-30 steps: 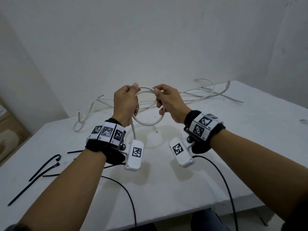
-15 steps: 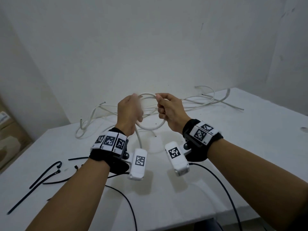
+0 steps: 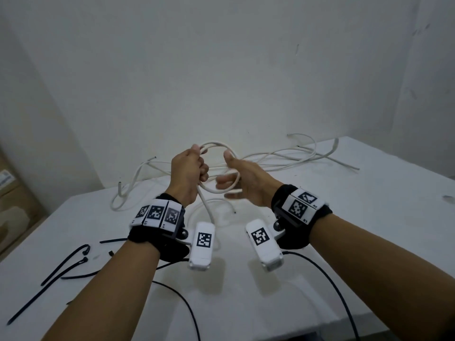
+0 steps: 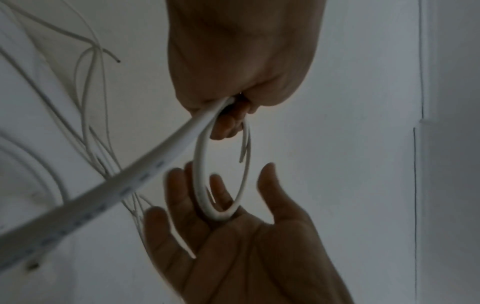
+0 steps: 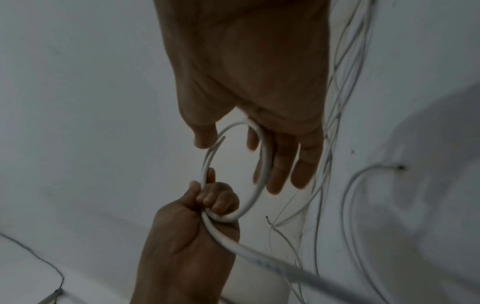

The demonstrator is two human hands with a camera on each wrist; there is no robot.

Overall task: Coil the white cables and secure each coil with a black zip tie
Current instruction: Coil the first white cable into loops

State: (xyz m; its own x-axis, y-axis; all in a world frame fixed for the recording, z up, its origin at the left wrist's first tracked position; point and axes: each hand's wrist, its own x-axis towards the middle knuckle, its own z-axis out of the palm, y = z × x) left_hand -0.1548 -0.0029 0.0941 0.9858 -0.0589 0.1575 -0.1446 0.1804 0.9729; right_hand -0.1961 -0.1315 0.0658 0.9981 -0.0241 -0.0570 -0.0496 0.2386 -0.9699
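Observation:
My left hand (image 3: 190,168) grips a small round coil of white cable (image 3: 219,190), raised above the table. In the left wrist view the coil (image 4: 200,181) hangs from the curled fingers (image 4: 228,123), and a straight length of the same cable (image 4: 145,172) runs off down-left. My right hand (image 3: 242,179) is spread, palm toward the coil; the loop's far side lies against its straight fingers (image 5: 280,162). Several black zip ties (image 3: 61,264) lie on the table at the left.
A tangle of loose white cables (image 3: 290,156) sprawls along the back of the white table (image 3: 369,217) by the wall. Cardboard boxes (image 3: 9,193) stand off the left edge. Thin black wrist-camera leads (image 3: 330,279) trail over the front edge.
My right hand has released its pinch on the top of the coil and spread its fingers. My left hand keeps its grip on the coil.

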